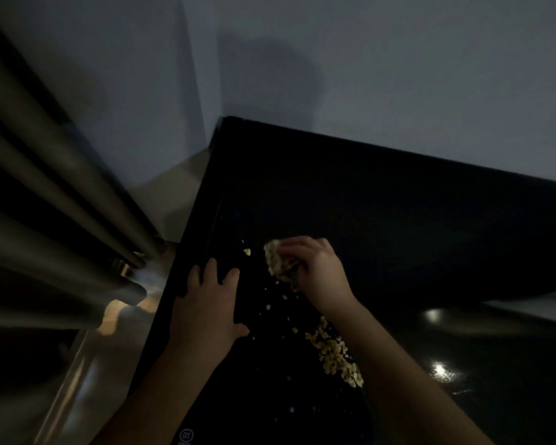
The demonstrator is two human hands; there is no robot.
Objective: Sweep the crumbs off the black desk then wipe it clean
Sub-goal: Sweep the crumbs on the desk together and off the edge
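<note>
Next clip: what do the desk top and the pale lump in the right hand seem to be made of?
Desk: even black, smooth and hard-looking, with no grain showing. It may be laminate or painted board, but it is too dark to say. Lump, gripped by the right hand: pale yellowish, rough and pitted. It may be a sponge or a crumb-coated pad; the dim picture leaves it open.

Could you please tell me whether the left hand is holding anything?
No, the left hand lies flat on the black desk with fingers spread, and holds nothing.
</note>
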